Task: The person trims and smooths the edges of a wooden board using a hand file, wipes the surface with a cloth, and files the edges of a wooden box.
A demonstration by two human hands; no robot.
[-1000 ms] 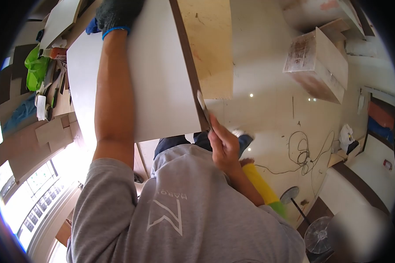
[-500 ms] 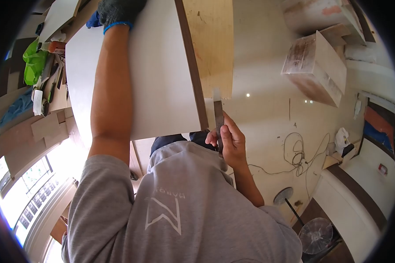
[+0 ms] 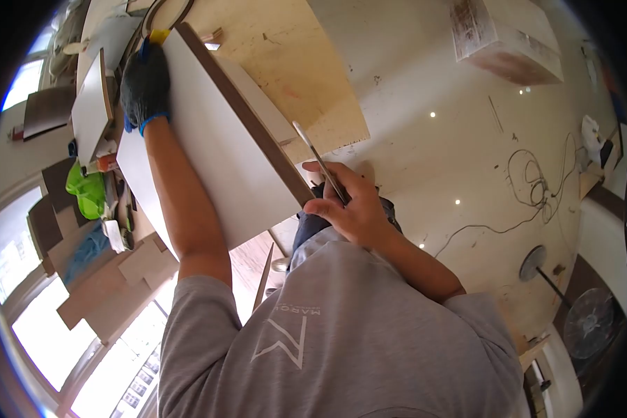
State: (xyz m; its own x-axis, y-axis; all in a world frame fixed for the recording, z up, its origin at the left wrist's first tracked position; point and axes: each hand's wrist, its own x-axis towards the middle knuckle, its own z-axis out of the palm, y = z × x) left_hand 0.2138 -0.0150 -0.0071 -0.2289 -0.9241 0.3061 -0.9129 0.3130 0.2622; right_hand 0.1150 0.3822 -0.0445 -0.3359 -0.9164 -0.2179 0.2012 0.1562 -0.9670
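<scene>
A white panel [image 3: 216, 153] with a dark brown edge strip [image 3: 247, 115] slants in front of my body. My left hand [image 3: 146, 83], in a dark grey glove with a blue cuff, grips the panel's far left edge; its fingertips are partly hidden. My bare right hand [image 3: 352, 202] is closed around a narrow, flat metal file [image 3: 320, 164], now seen nearly edge-on with its pale tip pointing up and left. The right thumb lies at the near corner of the brown edge, seemingly touching it.
A plywood sheet [image 3: 327, 90] lies beyond the panel on the floor. Right of it stand a dusty box [image 3: 505, 42], a tangled cable [image 3: 536, 184] and a fan [image 3: 589, 320]. At left are a green bag [image 3: 85, 189], board offcuts [image 3: 111, 292] and another white board [image 3: 90, 111].
The panel has tilted, its far end swinging left, and my left hand has moved down and left in view. My right hand has turned the file from flat to edge-on. The view has rotated.
</scene>
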